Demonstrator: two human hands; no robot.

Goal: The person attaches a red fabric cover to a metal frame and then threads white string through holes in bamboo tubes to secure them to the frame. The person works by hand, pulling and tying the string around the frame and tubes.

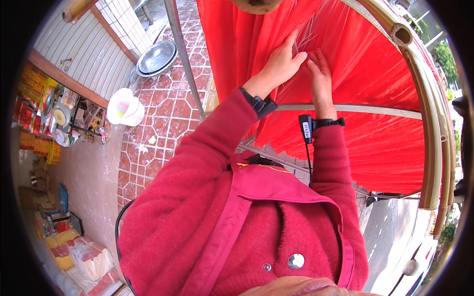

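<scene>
Head view. Both hands are raised onto a mass of thin red sticks (375,79) spread in a fan over a frame of bamboo poles (429,113). A metal bar (375,109) crosses under the red fan just below the wrists.

Progress, as a judgement: the fan already looks broad and evenly laid out to the right of the fingers and below them. The patch directly under the fingertips, where pale strands show, seems to be the part being worked. How much is left beyond that cannot be told.

Left hand (282,63): arm reaching up and across, wrist bent back, fingers extended and loosely spread, flat on the sticks. Not closed on anything that I can see.

Right hand (320,79): forearm near vertical, fingers straight and together, tips pressed into the sticks just beside the left fingertips. Whether any strands are pinched cannot be told.

Each wrist has a black band; a cable hangs from the right one.

Well left of the hands: a white bucket (125,106) and a steel basin (157,57) on a red tiled floor (163,118).
</scene>
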